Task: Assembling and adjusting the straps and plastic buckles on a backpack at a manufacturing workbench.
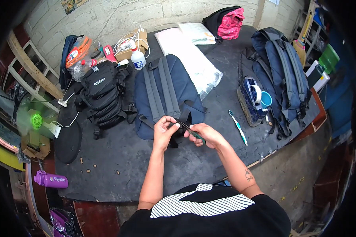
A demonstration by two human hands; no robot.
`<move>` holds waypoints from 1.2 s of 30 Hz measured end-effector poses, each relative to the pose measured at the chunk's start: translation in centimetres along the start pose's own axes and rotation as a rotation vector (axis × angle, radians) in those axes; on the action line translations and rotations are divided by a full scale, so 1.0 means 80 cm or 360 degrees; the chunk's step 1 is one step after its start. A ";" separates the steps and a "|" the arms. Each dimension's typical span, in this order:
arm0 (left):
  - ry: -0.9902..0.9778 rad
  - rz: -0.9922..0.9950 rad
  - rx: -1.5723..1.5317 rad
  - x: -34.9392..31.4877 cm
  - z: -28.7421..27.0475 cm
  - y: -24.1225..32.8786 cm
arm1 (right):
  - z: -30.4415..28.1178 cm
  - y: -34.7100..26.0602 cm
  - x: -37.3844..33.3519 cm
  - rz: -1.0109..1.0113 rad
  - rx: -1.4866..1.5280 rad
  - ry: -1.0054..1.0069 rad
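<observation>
A navy backpack [189, 85] lies on the black table, its grey padded shoulder straps [167, 93] facing up. At its near edge my left hand [164, 133] is closed, thumb and fingers pinching a black webbing strap [185, 115]. My right hand [206, 135] is wrapped around green-handled snips [201, 138], whose dark blades point left toward the pinched strap. Fingertips partly hide the strap's end, and I cannot tell whether the blades touch it.
Left of the backpack lie a black bag [103, 94] and a purple bottle [51, 179]. Behind stand a spray bottle [137, 58] and white plastic-wrapped sheets [190, 59]. To the right are a toothbrush [238, 128], a clear-and-navy pouch [249, 106] and another dark backpack [283, 71].
</observation>
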State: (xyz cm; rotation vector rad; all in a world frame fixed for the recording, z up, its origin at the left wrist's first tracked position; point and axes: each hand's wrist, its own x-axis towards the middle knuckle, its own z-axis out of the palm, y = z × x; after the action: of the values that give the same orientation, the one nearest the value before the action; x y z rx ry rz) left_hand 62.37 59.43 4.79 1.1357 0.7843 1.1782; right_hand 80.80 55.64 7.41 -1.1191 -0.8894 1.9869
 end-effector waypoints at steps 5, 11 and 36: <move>-0.0072 -0.0100 -0.0095 0.000 -0.001 0.006 | -0.002 -0.003 -0.004 0.0063 -0.0005 -0.0083; -0.0058 0.0004 0.0309 -0.007 0.012 0.005 | 0.011 0.014 0.002 -0.0178 0.0217 -0.0062; 0.0144 0.1107 0.1357 -0.020 0.035 0.009 | 0.009 0.018 -0.004 -0.0173 0.0540 -0.0061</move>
State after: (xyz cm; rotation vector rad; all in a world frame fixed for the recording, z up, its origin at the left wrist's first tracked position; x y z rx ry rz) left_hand 64.38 57.17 6.13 2.1937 1.0413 1.5077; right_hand 79.98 54.44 6.68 -0.8254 -0.5885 1.9820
